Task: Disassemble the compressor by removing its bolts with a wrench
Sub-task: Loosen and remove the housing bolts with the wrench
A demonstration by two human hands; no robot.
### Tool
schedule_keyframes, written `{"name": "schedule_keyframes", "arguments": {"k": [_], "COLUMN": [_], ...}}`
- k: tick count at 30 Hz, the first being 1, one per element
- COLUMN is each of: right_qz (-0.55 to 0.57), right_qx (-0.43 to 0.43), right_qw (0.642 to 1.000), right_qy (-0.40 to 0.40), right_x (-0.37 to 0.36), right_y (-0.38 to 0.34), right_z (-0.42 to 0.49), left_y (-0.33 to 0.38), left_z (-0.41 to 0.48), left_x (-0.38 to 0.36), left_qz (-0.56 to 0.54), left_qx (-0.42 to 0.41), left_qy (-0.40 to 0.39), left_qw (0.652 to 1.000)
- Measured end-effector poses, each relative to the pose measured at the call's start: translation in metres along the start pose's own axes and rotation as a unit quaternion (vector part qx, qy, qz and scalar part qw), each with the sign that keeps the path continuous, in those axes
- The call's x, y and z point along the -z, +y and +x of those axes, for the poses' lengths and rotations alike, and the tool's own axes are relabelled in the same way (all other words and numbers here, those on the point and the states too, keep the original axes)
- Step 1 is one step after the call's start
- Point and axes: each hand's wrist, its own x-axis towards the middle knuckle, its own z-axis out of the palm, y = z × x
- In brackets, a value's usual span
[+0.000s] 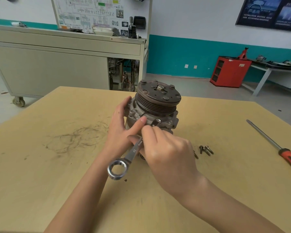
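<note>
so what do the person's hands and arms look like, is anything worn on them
Nothing is worn that shows. The left hand and right hand are bare, with no gloves or rings, and neither wrist has a watch or band. The left forearm and right forearm are uncovered down to the picture's bottom edge, so no sleeve is in view. The one clearly visible fingernail looks short and unpainted.

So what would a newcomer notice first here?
The compressor stands pulley-up mid-table, with the left hand holding its left side. The right hand grips a wrench, far end at the housing, ring end toward the camera. Loose bolts lie on the table to its right, a screwdriver farther right.
</note>
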Motion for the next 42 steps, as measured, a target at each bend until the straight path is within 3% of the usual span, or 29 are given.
{"name": "schedule_keyframes", "arguments": {"k": [2, 4, 5, 7, 8, 9, 11, 14, 16, 17, 18, 21, 23, 25, 26, 31, 35, 42], "right_qz": [0.118, 0.333, 0.465, 0.690, 0.756, 0.793, 0.819, 0.833, 0.822, 0.808, 0.788, 0.668, 0.561, 0.398, 0.314, 0.149, 0.017, 0.061], "right_qx": [-0.008, -0.084, -0.155, -0.288, -0.324, -0.346, -0.373, -0.403, -0.416, -0.417, -0.406, -0.320, -0.230, -0.103, -0.044, 0.017, 0.057, 0.055], "right_qw": [0.993, 0.938, 0.871, 0.664, 0.564, 0.491, 0.410, 0.340, 0.356, 0.393, 0.447, 0.670, 0.795, 0.911, 0.947, 0.987, 0.997, 0.995], "right_qy": [0.031, 0.045, 0.031, -0.034, -0.071, -0.101, -0.150, -0.172, -0.156, -0.138, -0.121, -0.051, -0.005, 0.037, 0.051, 0.048, 0.051, 0.059], "right_x": [-0.005, -0.010, -0.012, -0.020, -0.026, -0.034, -0.049, -0.066, -0.070, -0.068, -0.064, -0.041, -0.023, -0.011, -0.009, -0.005, -0.007, -0.008], "right_y": [0.014, 0.036, 0.050, 0.075, 0.086, 0.096, 0.109, 0.114, 0.115, 0.115, 0.115, 0.109, 0.098, 0.084, 0.076, 0.038, 0.017, 0.020], "right_z": [-0.010, -0.026, -0.033, -0.041, -0.041, -0.039, -0.032, -0.025, -0.022, -0.020, -0.018, -0.005, 0.003, 0.007, 0.006, 0.001, -0.005, -0.019], "left_y": [-0.001, -0.002, -0.002, -0.003, -0.003, -0.003, -0.003, -0.002, -0.002, -0.002, -0.002, -0.001, -0.001, -0.001, -0.001, -0.004, -0.003, -0.002], "left_z": [0.000, 0.000, 0.000, 0.001, 0.001, 0.001, 0.001, 0.000, 0.000, 0.000, 0.000, 0.000, 0.000, 0.000, 0.000, 0.001, 0.001, -0.001], "left_x": [0.001, 0.001, 0.000, 0.000, 0.000, 0.000, 0.000, 0.000, 0.000, 0.000, 0.000, 0.001, 0.001, 0.001, 0.001, 0.000, -0.001, 0.000], "left_qz": [0.010, 0.017, 0.021, 0.024, 0.023, 0.021, 0.018, 0.018, 0.020, 0.021, 0.022, 0.021, 0.023, 0.026, 0.027, 0.023, 0.022, 0.021], "left_qx": [-0.002, 0.000, 0.003, 0.009, 0.010, 0.010, 0.007, 0.006, 0.007, 0.008, 0.007, 0.006, 0.005, 0.003, 0.002, -0.003, -0.006, 0.000], "left_qy": [0.005, 0.010, 0.010, 0.012, 0.013, 0.014, 0.013, 0.011, 0.010, 0.010, 0.011, 0.012, 0.013, 0.013, 0.013, 0.004, 0.009, 0.013], "left_qw": [1.000, 1.000, 1.000, 1.000, 1.000, 1.000, 1.000, 1.000, 1.000, 1.000, 1.000, 1.000, 1.000, 1.000, 1.000, 1.000, 1.000, 1.000]}}
